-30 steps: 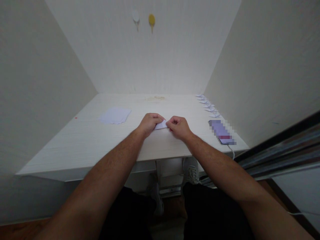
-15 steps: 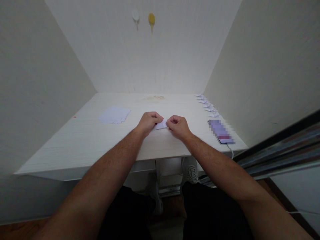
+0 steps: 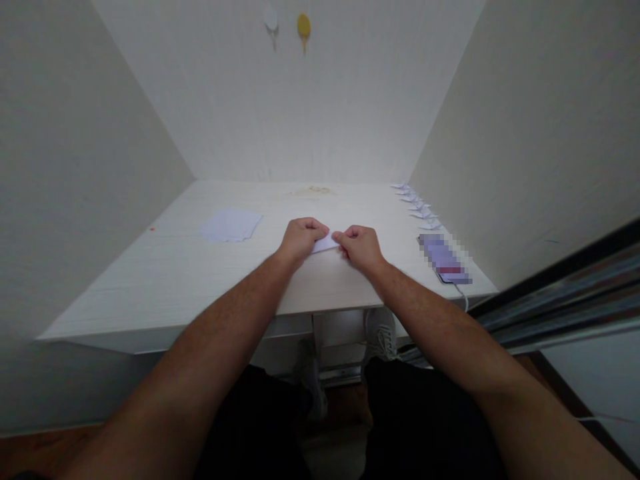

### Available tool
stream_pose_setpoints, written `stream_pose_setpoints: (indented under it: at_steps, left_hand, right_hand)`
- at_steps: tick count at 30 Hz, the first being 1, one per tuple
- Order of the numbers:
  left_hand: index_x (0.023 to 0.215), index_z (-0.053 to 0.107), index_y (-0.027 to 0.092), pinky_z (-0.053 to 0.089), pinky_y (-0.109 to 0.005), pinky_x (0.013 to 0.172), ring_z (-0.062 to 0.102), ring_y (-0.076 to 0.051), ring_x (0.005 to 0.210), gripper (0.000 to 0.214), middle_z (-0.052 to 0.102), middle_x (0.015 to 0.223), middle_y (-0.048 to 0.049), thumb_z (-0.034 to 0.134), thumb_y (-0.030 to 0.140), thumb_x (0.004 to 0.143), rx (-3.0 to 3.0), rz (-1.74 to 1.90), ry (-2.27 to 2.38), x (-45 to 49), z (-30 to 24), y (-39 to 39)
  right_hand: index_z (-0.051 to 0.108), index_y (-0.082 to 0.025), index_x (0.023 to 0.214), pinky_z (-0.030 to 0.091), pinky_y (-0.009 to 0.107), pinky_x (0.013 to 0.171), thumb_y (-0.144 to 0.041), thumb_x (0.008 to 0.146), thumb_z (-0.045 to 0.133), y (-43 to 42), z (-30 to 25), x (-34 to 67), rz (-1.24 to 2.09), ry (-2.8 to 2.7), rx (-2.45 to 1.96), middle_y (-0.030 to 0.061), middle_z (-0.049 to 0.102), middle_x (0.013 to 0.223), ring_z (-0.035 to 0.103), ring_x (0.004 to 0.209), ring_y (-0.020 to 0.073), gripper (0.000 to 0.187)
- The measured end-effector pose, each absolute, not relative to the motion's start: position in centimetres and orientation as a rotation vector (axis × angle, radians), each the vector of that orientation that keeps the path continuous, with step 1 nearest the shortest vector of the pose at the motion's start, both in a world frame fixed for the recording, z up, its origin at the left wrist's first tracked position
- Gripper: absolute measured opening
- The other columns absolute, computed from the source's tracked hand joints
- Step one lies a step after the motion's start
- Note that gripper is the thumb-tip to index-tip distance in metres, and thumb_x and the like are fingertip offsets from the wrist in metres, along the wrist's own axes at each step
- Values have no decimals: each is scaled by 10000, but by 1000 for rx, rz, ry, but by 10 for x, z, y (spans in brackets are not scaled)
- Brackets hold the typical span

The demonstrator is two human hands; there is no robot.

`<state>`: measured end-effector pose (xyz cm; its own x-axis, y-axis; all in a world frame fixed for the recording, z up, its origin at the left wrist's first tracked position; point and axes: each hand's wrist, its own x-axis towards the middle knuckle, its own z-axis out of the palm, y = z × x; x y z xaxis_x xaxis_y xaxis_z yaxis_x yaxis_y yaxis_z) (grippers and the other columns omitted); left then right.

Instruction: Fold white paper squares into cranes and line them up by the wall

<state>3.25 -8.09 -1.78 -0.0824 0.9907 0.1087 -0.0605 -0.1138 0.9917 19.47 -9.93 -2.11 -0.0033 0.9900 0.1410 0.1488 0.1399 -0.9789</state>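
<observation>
Between my hands, near the middle of the white desk, is a small folded piece of white paper [image 3: 325, 243]. My left hand [image 3: 303, 238] is closed on its left side, thumb on top. With thumb and fingers pinched together, my right hand [image 3: 359, 245] grips the paper's right end. My fingers hide part of both ends, so the full fold cannot be made out. A loose stack of white paper sheets [image 3: 231, 225] lies on the desk to the left of my hands.
Several small folded paper figures [image 3: 420, 212] stand in a row along the desk's right edge. Below them lies a phone [image 3: 444, 257], its screen blurred, with a white cable [image 3: 463, 297] plugged in. Walls enclose the white desk [image 3: 165, 280] at the back and both sides.
The right hand's fingers have shifted slightly on the paper, with more fingers showing beneath its right end. Both hands still hold it. The whole view has tilted a little.
</observation>
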Motion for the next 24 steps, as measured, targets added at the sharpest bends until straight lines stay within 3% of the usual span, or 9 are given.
stream_pose_setpoints:
  at_steps: [6,11,13,16,24]
  left_hand:
    - [620,666,163,442,-273,654,564,-132,643,107,648,654,-16,736,165,539,915,1575,1102,26,-15,-75]
    - [801,693,185,417,-262,597,542,-124,590,254,621,638,20,782,197,563,955,1485,999,30,-12,-81]
    - [889,713,189,388,-262,566,516,-124,549,312,606,599,28,785,227,588,1045,1431,1021,32,-14,-83]
    - [873,752,159,389,-266,582,532,-121,576,284,654,647,-5,788,273,615,1181,1408,1039,34,-20,-81]
    - [1032,779,128,434,-278,624,599,-129,642,494,723,761,-62,900,263,573,1283,1227,976,28,-21,-84]
  right_hand:
    - [553,-198,602,352,212,394,-454,658,765,-96,-22,196,1092,-1199,-1103,-15,608,514,474,402,78,337]
    - [691,-166,799,418,218,456,-380,612,802,-99,-22,193,1168,-1356,-1038,13,690,619,591,511,113,305]
    - [680,-170,769,414,218,455,-387,632,790,-99,-22,194,1160,-1394,-1032,17,691,609,594,513,116,279]
    - [638,-175,682,408,216,454,-391,662,772,-99,-21,195,1122,-1417,-1035,22,686,585,573,489,105,255]
    - [663,-163,726,408,214,435,-382,690,762,-96,-20,196,1104,-1299,-1005,6,675,573,554,449,97,243]
